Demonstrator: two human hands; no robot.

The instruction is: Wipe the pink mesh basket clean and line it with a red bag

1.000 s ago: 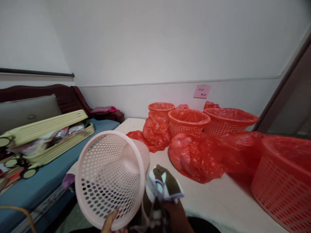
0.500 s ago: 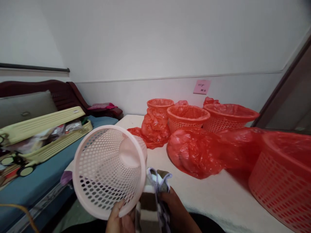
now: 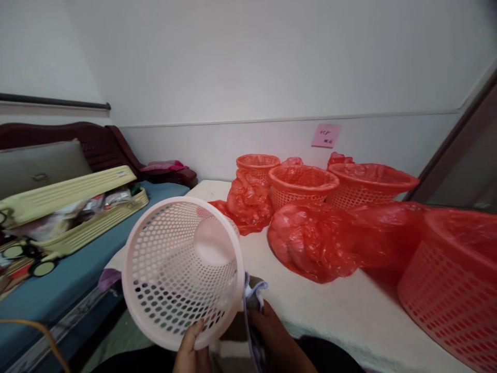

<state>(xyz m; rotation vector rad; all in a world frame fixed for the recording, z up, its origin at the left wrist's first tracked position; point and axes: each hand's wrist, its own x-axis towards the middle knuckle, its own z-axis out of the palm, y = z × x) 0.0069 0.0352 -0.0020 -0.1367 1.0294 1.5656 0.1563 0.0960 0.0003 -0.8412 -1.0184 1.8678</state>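
A pale pink perforated plastic basket (image 3: pixel 155 331) is tilted with its wide mouth facing me. My left hand (image 3: pixel 189 348) grips the lower rim, thumb over the inside and the other fingers mostly hidden behind. Just right of the basket, my right hand (image 3: pixel 267 329) is closed on a striped brown and white cloth (image 3: pixel 236 331) with purple edging. The cloth hangs against the basket's right outer side, partly hidden by the rim. What the right fingertips do under the cloth cannot be seen.
Several red baskets (image 3: pixel 298 196) lined with red plastic bags (image 3: pixel 314 241) stand on the white-covered surface (image 3: pixel 334 311). A pink note (image 3: pixel 326 135) is on the wall. To the left, an open cream suitcase (image 3: pixel 73 191) lies on a blue bed (image 3: pixel 23 295).
The basket has shifted slightly right, and its rim now covers more of the cloth. Both hands keep their hold. The whole view has moved a little.
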